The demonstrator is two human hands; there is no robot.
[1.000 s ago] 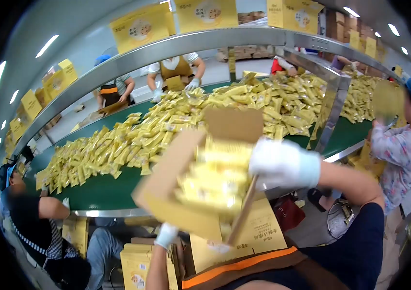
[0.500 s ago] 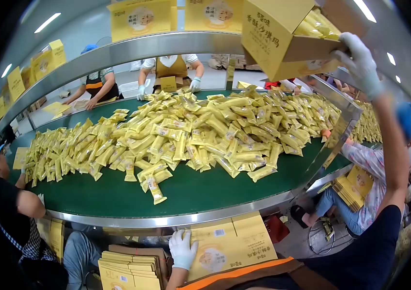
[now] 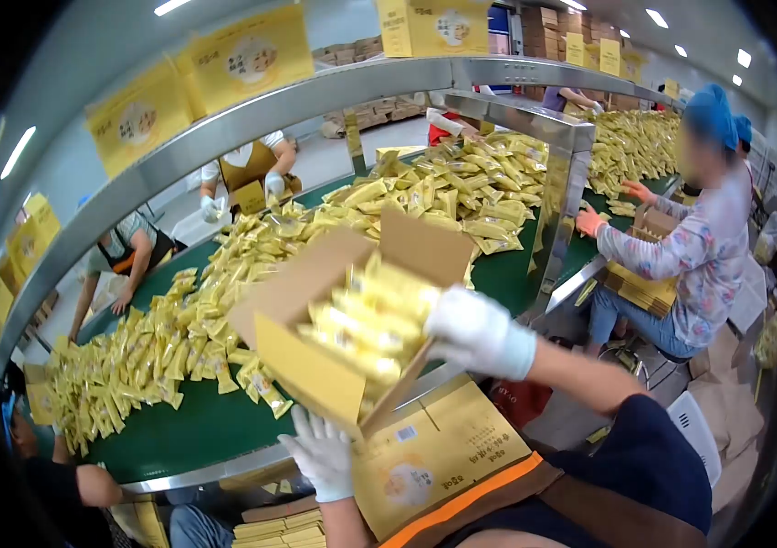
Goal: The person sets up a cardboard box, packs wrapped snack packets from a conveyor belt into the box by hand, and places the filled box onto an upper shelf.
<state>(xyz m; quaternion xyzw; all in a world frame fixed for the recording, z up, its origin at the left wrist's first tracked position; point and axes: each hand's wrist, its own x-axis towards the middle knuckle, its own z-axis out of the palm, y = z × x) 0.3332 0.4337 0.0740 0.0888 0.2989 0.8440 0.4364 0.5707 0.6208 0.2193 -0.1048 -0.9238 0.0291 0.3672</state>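
Observation:
An open cardboard box [image 3: 315, 370], yellow outside and brown inside, is tilted toward me over the belt's near edge with its flaps up. Several yellow wrapped snack bars [image 3: 370, 320] lie in it. My right hand [image 3: 475, 331], in a white glove, grips the box's right side. Under the box's lower left corner is my left hand [image 3: 323, 454], also gloved, with its fingers spread; whether it touches the box I cannot tell. A flat yellow carton [image 3: 443, 447] lies below the box, in front of my body.
A heap of wrapped bars [image 3: 169, 342] covers much of the green conveyor belt [image 3: 197, 429]. A metal rail [image 3: 315, 91] arches above it, with yellow boxes [image 3: 242, 55] on top. A co-worker [image 3: 681, 228] sits at the right; others are across the belt and at the left.
My right hand has brought the filled box down from above the rail to in front of me. My left hand has lifted off the flat carton toward the box. The view has turned right.

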